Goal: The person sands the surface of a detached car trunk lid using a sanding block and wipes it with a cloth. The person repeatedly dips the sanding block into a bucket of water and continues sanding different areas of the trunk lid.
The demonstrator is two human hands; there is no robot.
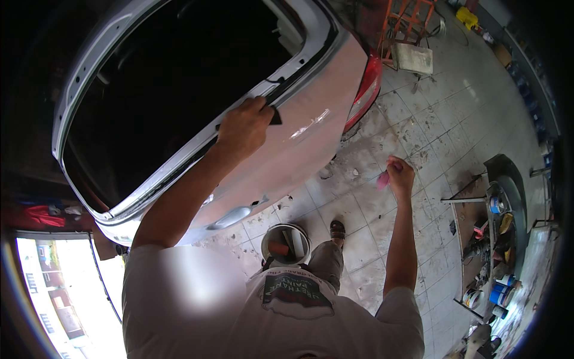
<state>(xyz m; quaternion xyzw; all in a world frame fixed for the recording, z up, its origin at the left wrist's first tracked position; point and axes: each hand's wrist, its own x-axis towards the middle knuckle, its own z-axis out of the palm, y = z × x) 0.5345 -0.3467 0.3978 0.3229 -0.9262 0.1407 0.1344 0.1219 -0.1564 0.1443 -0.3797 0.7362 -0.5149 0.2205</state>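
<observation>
A car body with dull pinkish, patchy paintwork fills the upper left, beside a large dark opening with a pale frame. My left hand is closed at the lower edge of that opening, fingers bent around a small flat black piece that sticks out beside them. What the piece is made of does not show. Out over the floor to the right, my right hand is closed on a soft pink cloth-like piece, away from the car. Part of the pink piece is hidden in the fist.
A bucket with a reddish block and a pale strip inside stands by my feet. A red tail light marks the car's corner. Right of me is a rack with cans and tools. An orange metal frame stands at the back.
</observation>
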